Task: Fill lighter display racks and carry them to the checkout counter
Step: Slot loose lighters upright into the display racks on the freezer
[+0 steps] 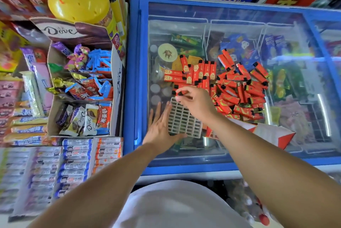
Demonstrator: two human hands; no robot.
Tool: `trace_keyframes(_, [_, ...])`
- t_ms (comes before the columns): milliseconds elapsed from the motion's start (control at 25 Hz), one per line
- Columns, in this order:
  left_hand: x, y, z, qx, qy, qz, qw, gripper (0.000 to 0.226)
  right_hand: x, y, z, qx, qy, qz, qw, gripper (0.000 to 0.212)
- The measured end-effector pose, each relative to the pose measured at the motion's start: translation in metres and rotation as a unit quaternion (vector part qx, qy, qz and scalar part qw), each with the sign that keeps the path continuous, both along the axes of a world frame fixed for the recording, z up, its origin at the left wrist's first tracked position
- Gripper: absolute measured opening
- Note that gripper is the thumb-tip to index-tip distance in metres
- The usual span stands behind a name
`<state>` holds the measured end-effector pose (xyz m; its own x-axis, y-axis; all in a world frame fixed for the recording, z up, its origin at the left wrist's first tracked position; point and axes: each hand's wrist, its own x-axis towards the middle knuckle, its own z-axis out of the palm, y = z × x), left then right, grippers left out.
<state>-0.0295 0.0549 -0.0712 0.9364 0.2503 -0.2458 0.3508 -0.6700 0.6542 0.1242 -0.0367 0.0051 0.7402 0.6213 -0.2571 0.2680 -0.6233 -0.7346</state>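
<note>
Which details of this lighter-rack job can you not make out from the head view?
- Rack: right corner hidden by right hand.
- Lighter in right hand's fingers: mostly covered, print unreadable.
- Left hand: whether it presses the rack's edge, unclear.
- Lighter pile: lower lighters buried.

— Rack? — Grey grid rack (184,119), cells unfilled, flat on glass, left edge against left fingers (160,115).
— Lighters? — Red lighters (238,87), heaped beyond right fingertips (180,92); one pinched.

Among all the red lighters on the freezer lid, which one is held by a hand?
The lighter pinched in the right hand, just above the far edge of the grid rack. All other lighters lie loose on the glass lid.
</note>
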Motion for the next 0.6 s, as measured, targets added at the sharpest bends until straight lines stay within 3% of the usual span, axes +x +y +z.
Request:
trace_keyframes(240, [-0.001, 0.015, -0.002, -0.051, 0.02, -0.038, 0.998, 0.115, -0.007, 0.002, -0.013, -0.041, -0.068, -0.022, 0.997, 0.054])
trace_keyframes(600, [-0.002, 0.014, -0.007, -0.055, 0.005, -0.028, 0.998, 0.112, -0.008, 0.004, -0.018, -0.11, -0.151, 0.026, 0.982, 0.05])
